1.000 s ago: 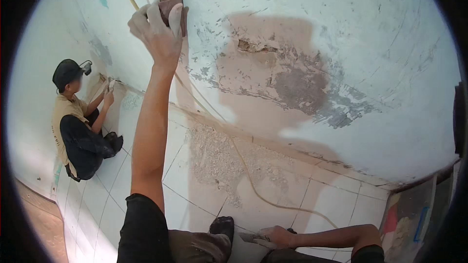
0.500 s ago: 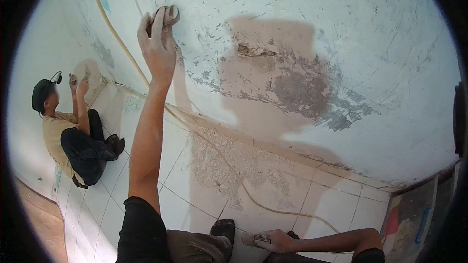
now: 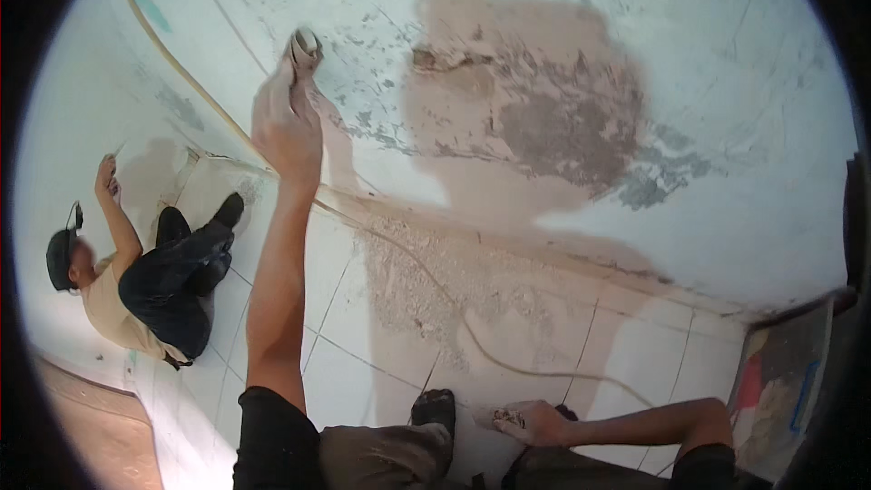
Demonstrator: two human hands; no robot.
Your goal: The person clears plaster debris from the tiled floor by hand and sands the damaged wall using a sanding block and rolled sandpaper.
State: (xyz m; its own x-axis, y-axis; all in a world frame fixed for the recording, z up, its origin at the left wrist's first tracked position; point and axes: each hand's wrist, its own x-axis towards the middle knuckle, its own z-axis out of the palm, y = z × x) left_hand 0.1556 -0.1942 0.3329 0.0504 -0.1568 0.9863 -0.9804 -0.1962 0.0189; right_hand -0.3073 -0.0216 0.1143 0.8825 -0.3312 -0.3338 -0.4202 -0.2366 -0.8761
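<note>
My left hand [image 3: 288, 132] reaches up to the white wall [image 3: 735, 118], its fingers closed on a curled piece of sandpaper [image 3: 306, 47]. The sandpaper is at the wall surface, left of a worn patch [image 3: 572, 141] where grey plaster shows. Above that patch runs a broken hole [image 3: 449, 61] in the wall. Low down, beside my foot, my right hand [image 3: 537, 424] is closed around a small, dusty thing that I cannot make out.
A pale hose [image 3: 417, 263] runs down the wall and across the dusty tiled floor [image 3: 363, 345]. Crumbled plaster [image 3: 408, 286] lies along the wall's foot. At left a co-worker [image 3: 136, 299] sits with one hand raised to the wall. A clear-sided bin [image 3: 785, 381] stands at right.
My left hand has moved down the wall with the sandpaper, and its wrist has turned. The view has shifted slightly. The co-worker leans back, one arm raised higher.
</note>
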